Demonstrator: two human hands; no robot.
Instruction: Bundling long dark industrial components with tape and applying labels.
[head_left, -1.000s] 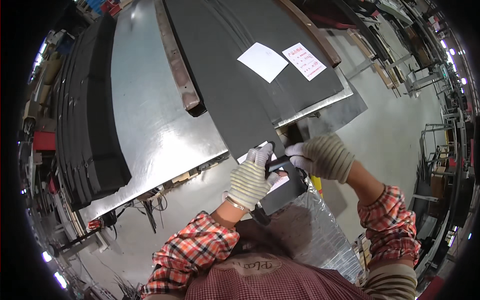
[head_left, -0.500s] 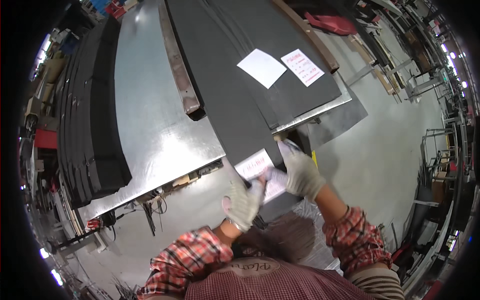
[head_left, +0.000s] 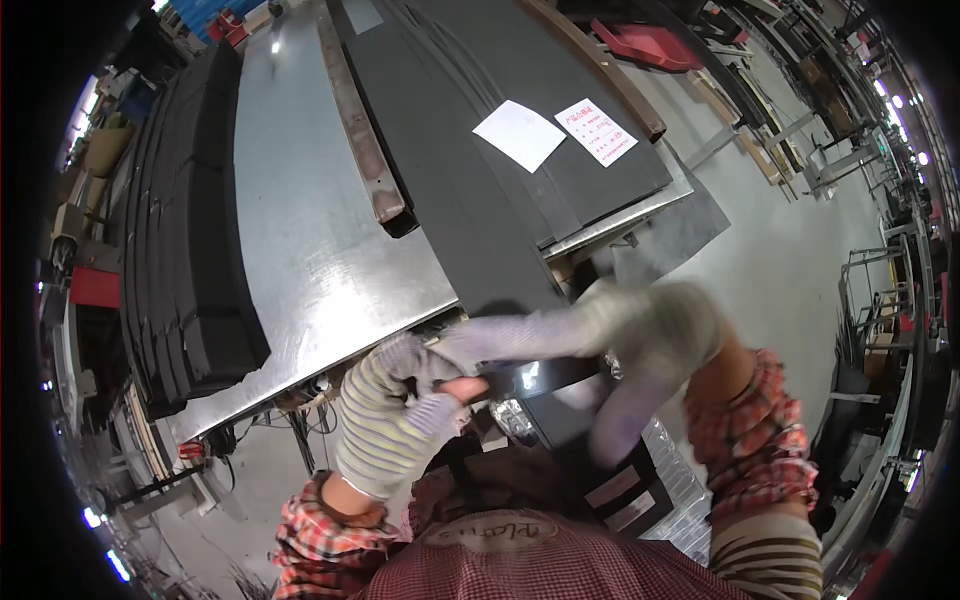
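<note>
My left hand (head_left: 395, 405), in a striped whitish glove, is bent inward with its fingers curled and its bare thumb tip showing. What it grips, if anything, is hidden. My right hand (head_left: 655, 345), gloved too and smeared by motion, stretches its fingers across to the left hand's fingertips, with its thumb apart and pointing down. Both hands are above the near end of a long dark grey strip (head_left: 490, 235) that overhangs the table edge. Between them, close to my body, is a small shiny object (head_left: 515, 420) I cannot make out.
On the metal table (head_left: 300, 250) lie a rusty metal bar (head_left: 360, 150), a stack of black folded panels (head_left: 205, 260) at left, and a blank white paper (head_left: 519, 136) beside a red-printed label (head_left: 597, 132). A second rusty bar (head_left: 610, 70) runs along the right. Cables (head_left: 303, 435) hang below the table.
My hands have left the white labels on the strip's near end; those no longer show there. My left hand has moved left and curled, while my right has swung up and right, its fingers now reaching left.
</note>
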